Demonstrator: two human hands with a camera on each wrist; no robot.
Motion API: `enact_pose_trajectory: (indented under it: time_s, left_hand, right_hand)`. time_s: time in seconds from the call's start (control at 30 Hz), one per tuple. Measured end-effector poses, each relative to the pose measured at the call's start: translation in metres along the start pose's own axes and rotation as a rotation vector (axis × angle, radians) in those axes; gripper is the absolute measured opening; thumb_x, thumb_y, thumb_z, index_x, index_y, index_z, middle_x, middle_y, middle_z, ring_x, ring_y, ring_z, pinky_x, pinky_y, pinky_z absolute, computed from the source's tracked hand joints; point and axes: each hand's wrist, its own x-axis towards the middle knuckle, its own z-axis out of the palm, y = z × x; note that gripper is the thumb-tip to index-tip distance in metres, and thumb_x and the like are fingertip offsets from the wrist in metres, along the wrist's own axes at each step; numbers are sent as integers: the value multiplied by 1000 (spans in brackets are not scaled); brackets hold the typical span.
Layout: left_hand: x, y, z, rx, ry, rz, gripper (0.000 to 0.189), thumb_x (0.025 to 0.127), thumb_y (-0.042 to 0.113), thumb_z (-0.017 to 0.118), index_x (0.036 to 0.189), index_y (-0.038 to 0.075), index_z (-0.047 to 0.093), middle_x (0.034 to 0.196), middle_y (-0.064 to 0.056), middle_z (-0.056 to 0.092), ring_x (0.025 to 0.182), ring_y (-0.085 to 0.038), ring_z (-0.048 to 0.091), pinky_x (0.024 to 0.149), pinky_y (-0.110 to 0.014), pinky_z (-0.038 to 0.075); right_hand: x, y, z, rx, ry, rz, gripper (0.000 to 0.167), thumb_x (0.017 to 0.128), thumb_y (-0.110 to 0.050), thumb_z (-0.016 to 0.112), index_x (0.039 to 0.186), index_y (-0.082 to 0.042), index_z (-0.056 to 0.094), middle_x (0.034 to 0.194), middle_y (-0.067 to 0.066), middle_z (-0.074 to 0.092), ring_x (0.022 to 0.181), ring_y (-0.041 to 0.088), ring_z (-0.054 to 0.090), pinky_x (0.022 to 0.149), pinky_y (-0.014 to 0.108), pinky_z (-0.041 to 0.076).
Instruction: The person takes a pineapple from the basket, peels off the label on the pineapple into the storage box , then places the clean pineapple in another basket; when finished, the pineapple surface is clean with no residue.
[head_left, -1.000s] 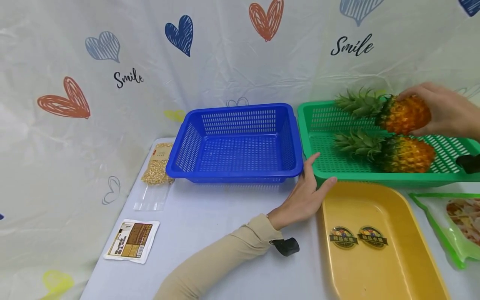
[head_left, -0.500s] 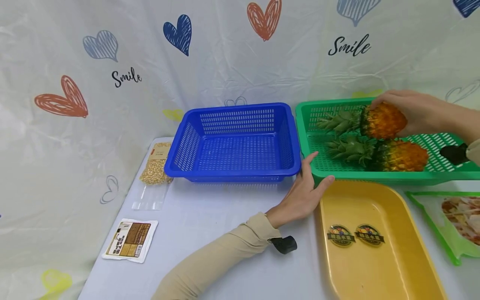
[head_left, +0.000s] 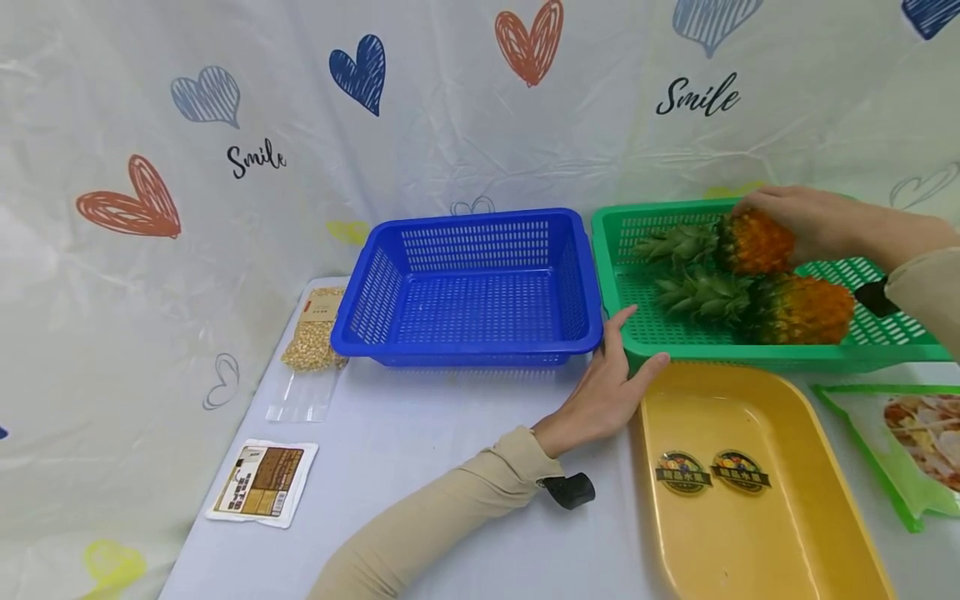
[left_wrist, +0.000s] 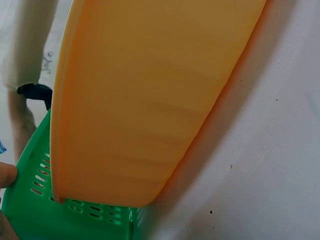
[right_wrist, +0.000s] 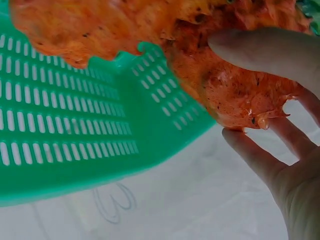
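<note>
My right hand [head_left: 810, 218] grips the rounded orange end of a pineapple [head_left: 757, 242] at the back of the green basket [head_left: 633, 325]. Its leafy crown points left, inside the basket. In the right wrist view, fingers [right_wrist: 265, 55] lie around the orange skin. A second pineapple [head_left: 810, 310] lies right in front of it, crown also to the left. My left hand [head_left: 600, 387] touches the green basket's front left corner, with thumb and forefinger spread straight on either side of it. The left wrist view shows a fingertip [left_wrist: 7, 175] against the green rim.
An empty blue basket [head_left: 480, 357] stands left of the green one. A yellow tray [head_left: 750, 550] with two stickers sits in front. A green-edged bag [head_left: 922, 442] lies right; a bag of yellow kernels [head_left: 311, 342] and a flat packet [head_left: 262, 483] lie left.
My right hand has brought its pineapple left and down into the green basket, behind the other pineapple. The left hand has stayed at the basket's corner.
</note>
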Motion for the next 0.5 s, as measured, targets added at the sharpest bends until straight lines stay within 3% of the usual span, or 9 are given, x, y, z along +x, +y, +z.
enact_pose_trajectory:
  time_s: [0.5]
  left_hand:
    - [0,-3,0,-13,-3,15,70,111,49,44,167,32,5,175,-6,0,160,-25,10,126,-49,25]
  right_hand:
    - [-7,4,11,-85,-5,42,74,75,19,79,142,11,48,139,43,42,109,61,55,79,64,54]
